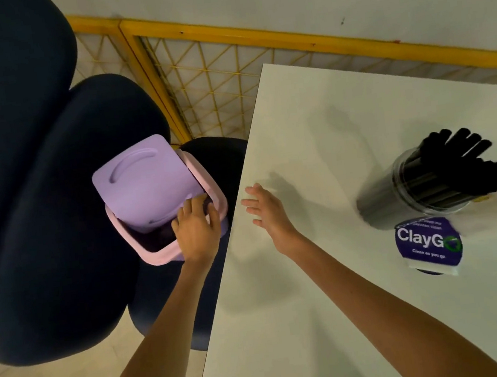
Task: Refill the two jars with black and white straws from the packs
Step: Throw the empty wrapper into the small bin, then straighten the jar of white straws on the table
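Jar: we see a clear jar (411,196) on the right side of the desk, packed with black straws (462,159) whose ends fan out past its rim toward the right.
Label: a purple round "ClayGo" sticker (428,244) lies just beside the jar on its near side; we cannot tell whether the two touch.
Desk: we look down on a plain white desk (333,303) with soft shadows of the arms across it.
Room: dark blue padded chairs (29,199) stand to the left on a pale floor, and a yellow mesh barrier (210,67) runs along the white wall behind.
Bin: a small lilac bin (161,205) with a tilted swing lid sits beside the desk's left edge.
Left hand: our left hand (197,226) rests on the bin's near corner, fingers curled into the opening; whether it holds anything we cannot tell.
Right hand: our right hand (263,208) hovers flat near the desk's left edge, fingers spread wide and holding nothing, well apart from the jar.
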Action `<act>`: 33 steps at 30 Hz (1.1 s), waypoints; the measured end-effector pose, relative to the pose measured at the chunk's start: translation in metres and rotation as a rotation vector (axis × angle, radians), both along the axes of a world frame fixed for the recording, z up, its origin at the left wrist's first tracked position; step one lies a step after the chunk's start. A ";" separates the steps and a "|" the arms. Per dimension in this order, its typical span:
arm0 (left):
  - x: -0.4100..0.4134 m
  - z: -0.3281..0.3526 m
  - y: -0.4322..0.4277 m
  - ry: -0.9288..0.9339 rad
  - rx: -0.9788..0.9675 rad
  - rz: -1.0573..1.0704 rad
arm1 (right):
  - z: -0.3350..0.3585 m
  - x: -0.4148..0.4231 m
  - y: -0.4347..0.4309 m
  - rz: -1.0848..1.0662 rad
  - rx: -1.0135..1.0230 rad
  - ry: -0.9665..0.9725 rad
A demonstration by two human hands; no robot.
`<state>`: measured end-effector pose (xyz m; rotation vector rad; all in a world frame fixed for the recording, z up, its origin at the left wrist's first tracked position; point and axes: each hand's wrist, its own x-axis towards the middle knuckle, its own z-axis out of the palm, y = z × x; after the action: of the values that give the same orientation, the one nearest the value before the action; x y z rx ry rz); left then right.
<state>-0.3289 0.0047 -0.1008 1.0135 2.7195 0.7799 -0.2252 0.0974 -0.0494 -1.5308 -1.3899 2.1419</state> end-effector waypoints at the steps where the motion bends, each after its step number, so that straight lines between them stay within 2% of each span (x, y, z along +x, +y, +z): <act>1: 0.009 0.006 0.002 -0.032 0.086 -0.051 | 0.003 0.009 0.000 -0.012 -0.011 -0.004; 3: 0.034 0.020 0.008 -0.121 0.202 -0.137 | 0.010 0.031 -0.002 -0.021 -0.037 -0.007; 6: 0.077 0.042 0.022 -0.187 0.264 -0.223 | 0.019 0.073 -0.005 -0.051 -0.069 -0.003; 14: 0.194 0.066 0.051 -0.201 0.220 -0.481 | 0.032 0.209 0.011 -0.238 -0.089 -0.081; 19: 0.272 0.071 0.067 -0.220 0.159 -0.582 | 0.036 0.292 0.028 -0.427 -0.104 -0.089; 27: 0.371 0.098 0.118 -0.478 0.185 -0.444 | 0.042 0.390 0.079 -0.599 0.029 -0.050; 30: 0.393 0.102 0.135 -0.620 0.250 -0.293 | 0.035 0.408 0.099 -0.645 0.127 -0.045; 33: 0.406 0.101 0.147 -0.804 0.321 -0.070 | 0.034 0.416 0.114 -0.590 0.191 -0.033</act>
<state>0.0775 0.1515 0.0006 0.6300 1.9003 1.2934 0.1905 0.2115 -0.0156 -1.6421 -0.9510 1.5901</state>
